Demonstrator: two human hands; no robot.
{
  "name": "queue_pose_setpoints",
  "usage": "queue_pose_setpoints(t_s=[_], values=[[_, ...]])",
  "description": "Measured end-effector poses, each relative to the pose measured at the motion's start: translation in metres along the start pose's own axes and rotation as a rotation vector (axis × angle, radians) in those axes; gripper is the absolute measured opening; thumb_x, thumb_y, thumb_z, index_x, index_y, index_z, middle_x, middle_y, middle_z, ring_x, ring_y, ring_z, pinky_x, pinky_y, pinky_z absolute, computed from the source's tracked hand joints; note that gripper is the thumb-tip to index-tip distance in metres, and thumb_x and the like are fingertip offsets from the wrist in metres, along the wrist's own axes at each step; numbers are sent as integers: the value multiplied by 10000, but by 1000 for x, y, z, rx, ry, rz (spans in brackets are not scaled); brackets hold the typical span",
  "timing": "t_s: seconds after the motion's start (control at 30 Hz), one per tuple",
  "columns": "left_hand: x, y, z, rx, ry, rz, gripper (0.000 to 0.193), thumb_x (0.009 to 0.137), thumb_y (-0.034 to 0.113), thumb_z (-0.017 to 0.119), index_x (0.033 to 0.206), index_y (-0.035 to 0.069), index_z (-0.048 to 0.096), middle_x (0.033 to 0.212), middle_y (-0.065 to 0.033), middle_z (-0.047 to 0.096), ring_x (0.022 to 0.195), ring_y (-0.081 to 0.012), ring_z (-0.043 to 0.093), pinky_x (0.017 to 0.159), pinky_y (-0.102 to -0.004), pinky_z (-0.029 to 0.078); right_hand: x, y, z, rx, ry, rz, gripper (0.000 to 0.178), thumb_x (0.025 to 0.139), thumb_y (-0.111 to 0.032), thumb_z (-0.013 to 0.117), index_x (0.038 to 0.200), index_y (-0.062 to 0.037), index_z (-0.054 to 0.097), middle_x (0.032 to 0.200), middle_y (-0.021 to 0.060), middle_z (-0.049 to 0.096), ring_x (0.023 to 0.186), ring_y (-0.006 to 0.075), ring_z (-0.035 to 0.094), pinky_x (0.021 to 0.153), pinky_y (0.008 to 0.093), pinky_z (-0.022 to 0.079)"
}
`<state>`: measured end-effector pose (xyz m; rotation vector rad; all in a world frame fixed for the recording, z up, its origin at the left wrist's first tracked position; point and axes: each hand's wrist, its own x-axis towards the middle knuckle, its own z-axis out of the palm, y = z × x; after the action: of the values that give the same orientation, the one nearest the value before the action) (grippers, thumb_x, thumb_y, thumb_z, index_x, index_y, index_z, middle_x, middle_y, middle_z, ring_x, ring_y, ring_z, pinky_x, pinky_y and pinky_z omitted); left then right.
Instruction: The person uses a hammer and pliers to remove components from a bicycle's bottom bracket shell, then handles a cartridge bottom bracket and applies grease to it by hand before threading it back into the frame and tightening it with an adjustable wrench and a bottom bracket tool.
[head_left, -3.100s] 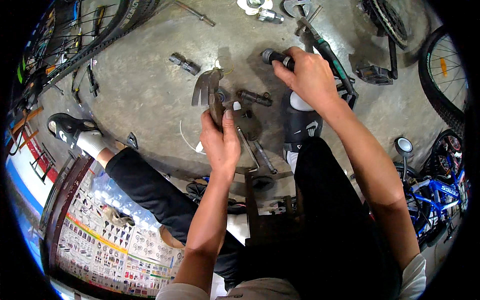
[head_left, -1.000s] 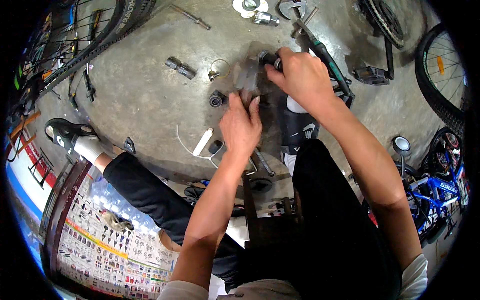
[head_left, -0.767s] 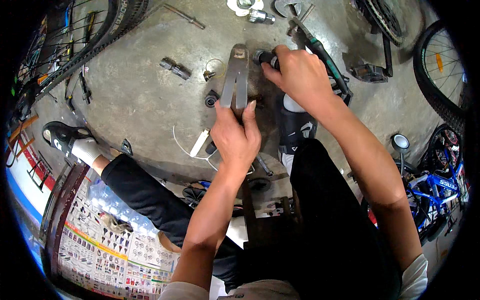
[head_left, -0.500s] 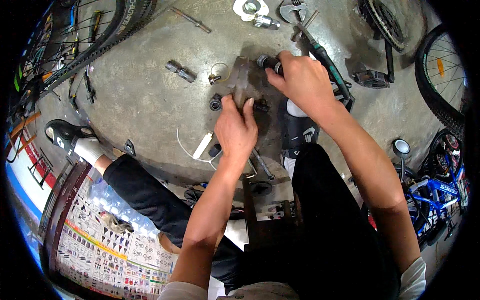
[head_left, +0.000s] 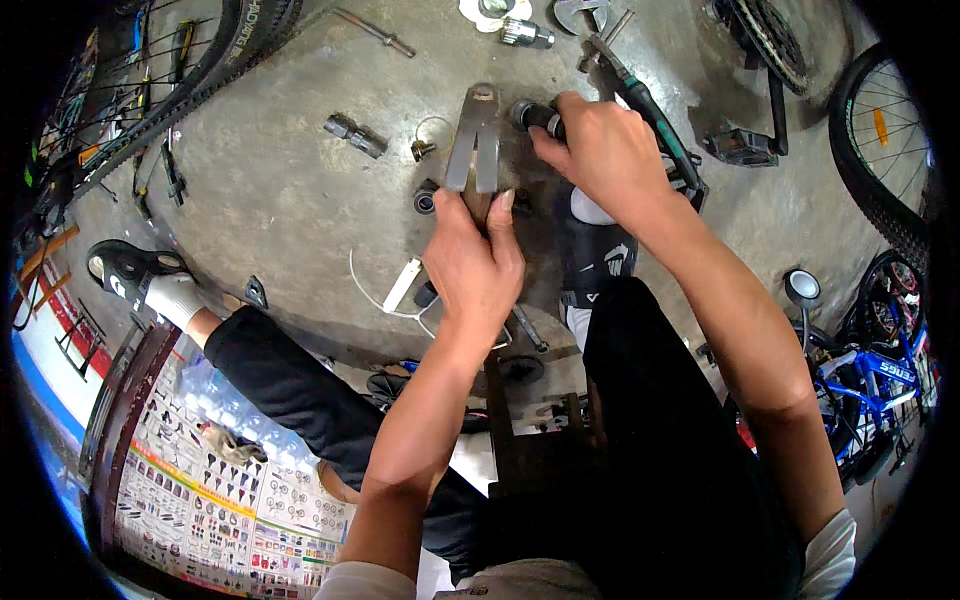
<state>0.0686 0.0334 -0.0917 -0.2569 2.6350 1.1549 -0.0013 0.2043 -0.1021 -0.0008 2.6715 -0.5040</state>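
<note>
Just left of a black cylinder that the right hand is clutching, the left hand is gripping a claw hammer; the stiff tool is probably balancing head-heavy, its handle offering the surest hold.

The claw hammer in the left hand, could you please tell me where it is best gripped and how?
I would suggest the handle of the claw hammer, coming from the person's own side and closing around it behind the forked claws. Those claws point back toward the left hand from the far end, so a grip further forward would likely crowd their tips.
</note>
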Motion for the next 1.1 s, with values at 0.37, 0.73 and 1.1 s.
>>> queue_pose_setpoints(t_s=[0.37, 0.73, 1.1], values=[[8, -5, -1, 3, 14, -22, 323, 992, 249, 631, 1100, -31, 513, 829, -270, 644, 754, -492, 624, 645, -480, 478, 5, -14, 11, 45, -25, -59, 348, 850, -338, 733, 868, 3, 666, 800, 226, 706, 748, 403, 709, 690, 482, 579], [-11, -30, -4, -159, 71, -39, 323, 979, 214, 648, 1135, -41, 525, 839, -271, 670, 766, -485, 658, 659, -494, 503, 8, 14, 17, 847, -254, 498, 507, 871, -420, 709, 801, 82, 678, 692, 127, 668, 640, 228, 638, 624, 391, 492], [-18, -31, 13, -94, -139, -228, 332, 993, 255, 633, 1142, -29, 545, 919, -280, 673, 866, -478, 666, 735, -482, 508, 6, 5, 19, 900, -240, 573, 459, 885, -387, 696, 855, 71, 700, 677, 113, 683, 542, 165, 624, 511, 316, 481]])
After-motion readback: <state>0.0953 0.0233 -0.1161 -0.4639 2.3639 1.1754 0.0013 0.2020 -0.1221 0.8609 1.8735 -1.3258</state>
